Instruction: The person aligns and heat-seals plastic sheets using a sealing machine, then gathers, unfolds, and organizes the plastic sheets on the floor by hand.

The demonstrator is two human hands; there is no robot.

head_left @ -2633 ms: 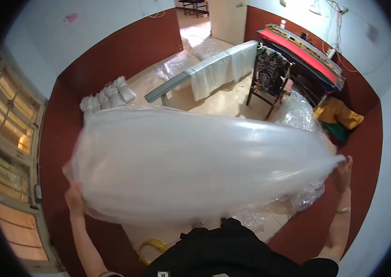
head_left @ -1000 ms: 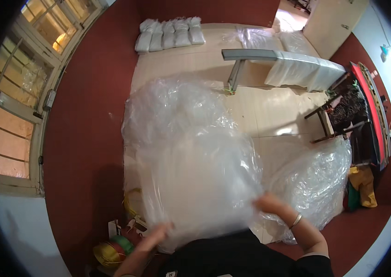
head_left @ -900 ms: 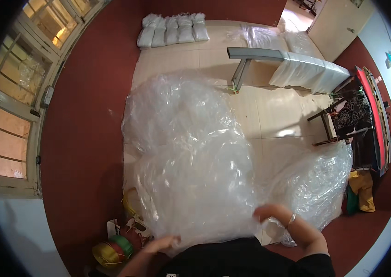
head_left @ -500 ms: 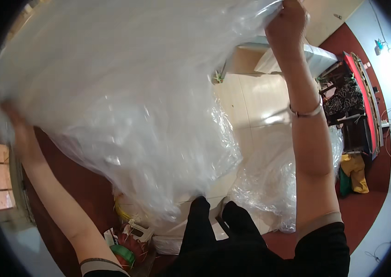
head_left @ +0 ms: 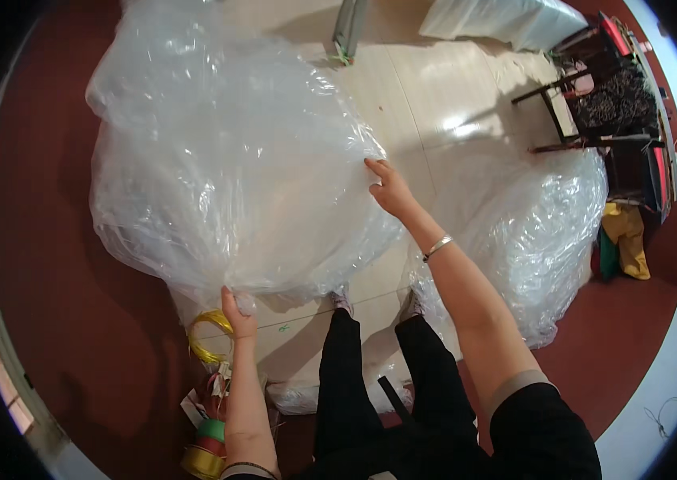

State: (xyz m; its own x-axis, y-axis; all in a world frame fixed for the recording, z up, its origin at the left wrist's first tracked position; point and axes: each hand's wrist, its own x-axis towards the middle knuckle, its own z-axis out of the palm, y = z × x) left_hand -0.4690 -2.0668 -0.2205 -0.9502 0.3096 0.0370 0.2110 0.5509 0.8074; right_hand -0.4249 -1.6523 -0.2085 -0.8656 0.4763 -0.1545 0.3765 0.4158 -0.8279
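A large clear plastic sheet (head_left: 274, 160), puffed up with air, spreads over the floor in front of me. My left hand (head_left: 240, 314) grips its near edge, where the plastic bunches into folds that fan out from my fist. My right hand (head_left: 390, 189) is at the sheet's right side, fingers stretched out and apart; the fingertips are at the plastic, and whether they touch it I cannot tell. A second heap of crumpled clear plastic (head_left: 542, 240) lies to the right of my right forearm.
A coil of yellow strapping (head_left: 209, 336) and rolls of green and gold ribbon (head_left: 209, 448) lie near my left forearm. Behind my feet is a plastic-wrapped bundle (head_left: 294, 398). Dark chairs (head_left: 594, 144) stand at right, beside yellow cloth (head_left: 628, 240). A grey metal bar (head_left: 348, 32) lies far ahead.
Both hands have come down from high and wide apart. The lifted sheet has dropped to the floor, ballooning. My right hand has let go of its edge, while my left hand has moved inward.
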